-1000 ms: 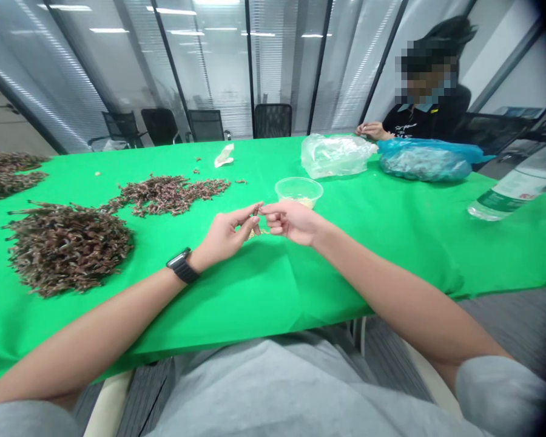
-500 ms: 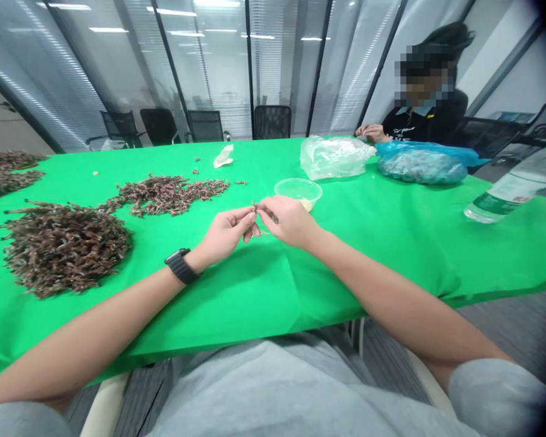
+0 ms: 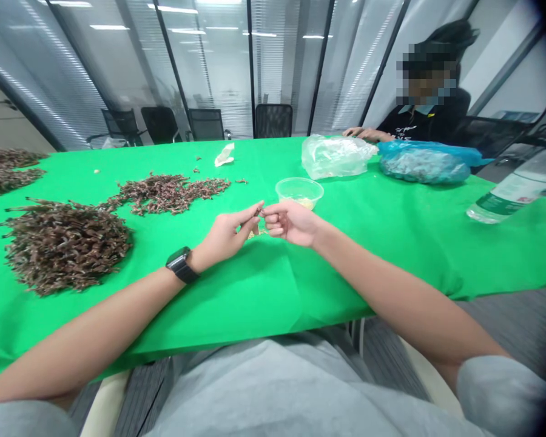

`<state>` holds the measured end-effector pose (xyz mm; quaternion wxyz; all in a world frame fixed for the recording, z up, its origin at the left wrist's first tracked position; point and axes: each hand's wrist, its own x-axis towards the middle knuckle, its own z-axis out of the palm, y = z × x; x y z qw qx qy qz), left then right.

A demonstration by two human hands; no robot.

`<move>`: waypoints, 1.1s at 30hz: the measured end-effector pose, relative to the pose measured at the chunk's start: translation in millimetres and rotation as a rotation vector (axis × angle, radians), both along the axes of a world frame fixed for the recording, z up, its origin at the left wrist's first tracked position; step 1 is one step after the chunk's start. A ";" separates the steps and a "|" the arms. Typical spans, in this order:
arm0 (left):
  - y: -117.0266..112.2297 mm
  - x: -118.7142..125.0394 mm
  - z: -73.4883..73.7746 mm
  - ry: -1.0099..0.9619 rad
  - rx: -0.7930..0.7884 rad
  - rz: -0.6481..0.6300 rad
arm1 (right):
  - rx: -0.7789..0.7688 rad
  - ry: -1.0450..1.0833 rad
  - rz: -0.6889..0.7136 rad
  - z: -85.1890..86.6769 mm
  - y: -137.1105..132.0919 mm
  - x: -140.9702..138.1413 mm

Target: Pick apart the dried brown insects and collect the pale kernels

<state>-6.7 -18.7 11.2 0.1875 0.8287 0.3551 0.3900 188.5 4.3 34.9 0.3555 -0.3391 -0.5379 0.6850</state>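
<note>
My left hand [image 3: 225, 235], with a black watch [image 3: 179, 265] on its wrist, and my right hand [image 3: 291, 223] meet above the green tablecloth [image 3: 346, 267]. Between their fingertips I see a small brown dried piece [image 3: 257, 212], partly hidden by the fingers. Pale crumbs [image 3: 256, 233] lie just below the hands. A clear plastic cup [image 3: 299, 192] holding pale bits stands just beyond my right hand. To the left of my left hand lies a large heap of dark brown dried pieces [image 3: 66, 246], with a thinner spread [image 3: 166, 193] behind it.
A clear plastic bag [image 3: 335, 156] and a filled blue bag [image 3: 423, 165] lie at the far side. A seated co-worker's hands [image 3: 361, 132] rest at the far edge. A water bottle [image 3: 514, 189] lies on the right. Black chairs stand behind the glass wall.
My hands have parted slightly and stay joined at the fingertips on the small piece. The co-worker's hands have shifted left along the far table edge.
</note>
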 end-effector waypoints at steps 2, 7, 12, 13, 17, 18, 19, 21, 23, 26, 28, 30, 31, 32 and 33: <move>0.1 2.5 -0.1 -0.077 -0.104 -0.001 | 0.242 -0.108 -0.109 -2.8 -0.5 0.0; 1.5 7.3 1.3 -0.246 -0.303 -0.064 | 1.018 -0.481 -0.277 -12.9 -1.5 1.5; 2.0 7.4 3.5 -0.280 -0.363 -0.136 | 1.222 -0.577 -0.253 -13.5 -1.3 4.5; 1.5 7.6 3.6 -0.281 -0.360 -0.137 | 1.183 -0.555 -0.261 -13.1 -2.1 3.6; -1.7 7.7 2.6 -0.219 -0.260 -0.082 | 0.916 -0.383 -0.304 -12.7 -6.6 -4.4; -2.2 7.0 2.2 -0.182 -0.215 -0.056 | 0.838 -0.321 -0.298 -12.6 -7.5 -6.6; -2.4 5.9 1.7 -0.136 -0.162 -0.031 | 0.740 -0.254 -0.284 -12.2 -8.1 -8.6; -1.7 2.4 0.8 -0.037 -0.036 0.012 | 0.479 -0.113 -0.241 -10.3 -8.2 -10.5; 0.2 -1.6 0.1 0.059 0.097 0.035 | 0.197 0.004 -0.156 -7.1 -7.0 -9.7; 2.0 -4.9 -0.3 0.144 0.221 0.040 | -0.058 0.101 0.021 -2.6 -3.8 -5.6; 1.1 -3.3 0.1 0.120 0.184 0.041 | -0.064 0.082 0.058 -2.2 -2.5 -3.8; -1.1 0.8 1.3 0.024 0.046 0.038 | 0.109 -0.018 -0.026 -4.6 -2.8 -3.5; -2.2 3.2 2.2 -0.034 -0.043 0.028 | 0.265 -0.099 -0.097 -6.4 -3.4 -3.6; -3.0 5.4 3.2 -0.090 -0.129 0.011 | 0.452 -0.195 -0.169 -8.5 -4.0 -3.5; -3.5 7.1 4.3 -0.140 -0.206 -0.015 | 0.654 -0.297 -0.229 -10.5 -4.4 -3.1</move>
